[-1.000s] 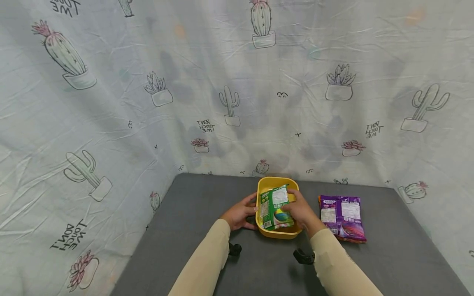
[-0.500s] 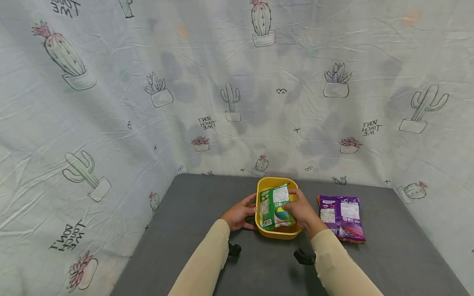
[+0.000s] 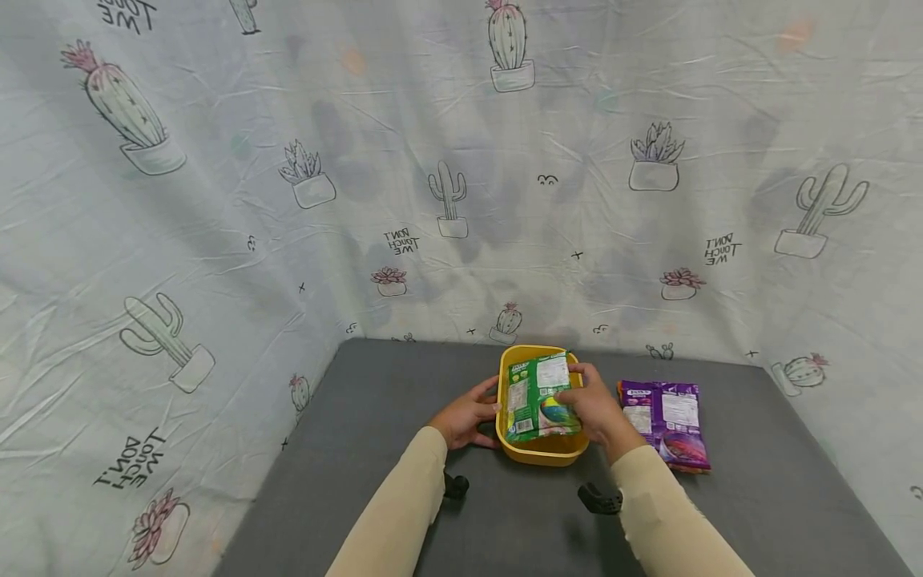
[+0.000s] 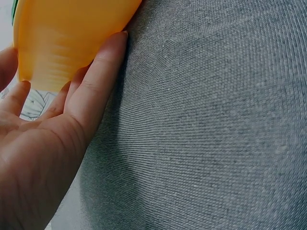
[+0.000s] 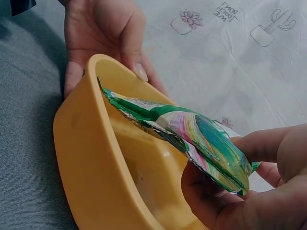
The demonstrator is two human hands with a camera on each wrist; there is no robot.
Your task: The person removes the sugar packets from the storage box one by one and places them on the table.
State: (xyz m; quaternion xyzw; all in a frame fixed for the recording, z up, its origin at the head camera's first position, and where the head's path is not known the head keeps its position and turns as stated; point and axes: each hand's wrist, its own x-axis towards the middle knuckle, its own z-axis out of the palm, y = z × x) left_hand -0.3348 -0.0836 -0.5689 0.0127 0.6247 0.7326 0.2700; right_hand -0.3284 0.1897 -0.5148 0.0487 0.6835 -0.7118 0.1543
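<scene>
My right hand pinches a shiny green packet by its right side, thumb on top and fingers below. In the right wrist view the packet slants over the yellow tub, its far end reaching inside the rim. Against the tub's left outer wall rests my left hand, with fingers fairly straight. In the left wrist view the left hand's fingers lie along the yellow wall, with the thumb near the rim. The tub's floor shows partly beneath the packet.
A purple packet, with an orange edge showing beneath it, lies on the grey table to the right of the tub. Behind the table hangs a pale curtain printed with cacti.
My right hand has shifted slightly right and away from me, and the green packet has moved with it and lies a little less tilted. The left hand and tub stay almost still.
</scene>
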